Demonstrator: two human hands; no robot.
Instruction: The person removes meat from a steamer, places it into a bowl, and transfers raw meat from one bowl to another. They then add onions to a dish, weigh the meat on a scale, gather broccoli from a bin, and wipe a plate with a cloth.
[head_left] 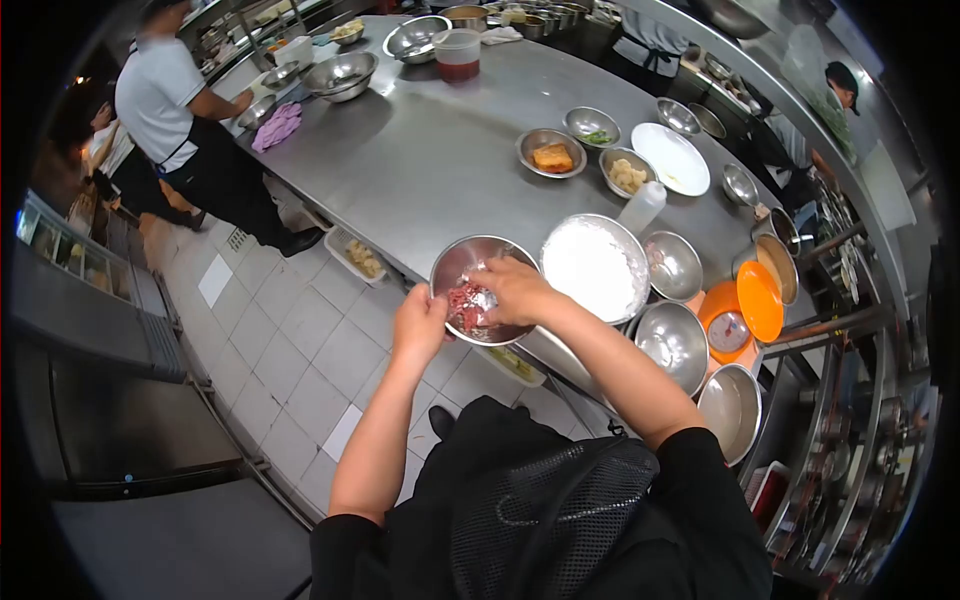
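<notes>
A steel mixing bowl [445, 258] is tilted toward me at the table's near edge. My left hand [419, 322] grips its left rim, thumb over the edge and fingers beneath. Reddish chopped meat [465, 300] with some white powder lies inside. My right hand [517, 290] reaches into the bowl, thumb and fingers apart, fingertips at the meat. Just right of this bowl stands a wide bowl of white powder [595, 268], which looks like flour or starch.
Right of the powder are steel bowls [672, 345], an orange scale [730, 332] and a squeeze bottle [643, 205]. Farther back sit bowls of food [553, 156] and a white oval plate [672, 160]. A co-worker [165, 110] stands at the left; others work behind.
</notes>
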